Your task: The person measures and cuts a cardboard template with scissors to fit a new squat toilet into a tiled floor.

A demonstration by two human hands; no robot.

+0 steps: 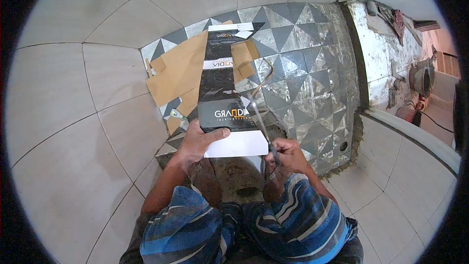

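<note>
My left hand (200, 142) grips the near left edge of a long black cardboard piece (220, 83) with GRANDIA lettering, thumb on top. A white flap (237, 144) forms its near end. At the right of this flap, my right hand (284, 155) is closed around the dark handle of a long thin tool (259, 117), whose blurred shaft points forward along the cardboard's right edge. I cannot make out what kind of tool it is.
Brown cardboard (181, 68) lies on the patterned tile floor (312, 78). A small tube or bottle (178, 114) is left of the black piece. Tiled walls stand close on both sides. A round drain hole (343, 145) is at the right; a bucket (422, 78) stands beyond the sill.
</note>
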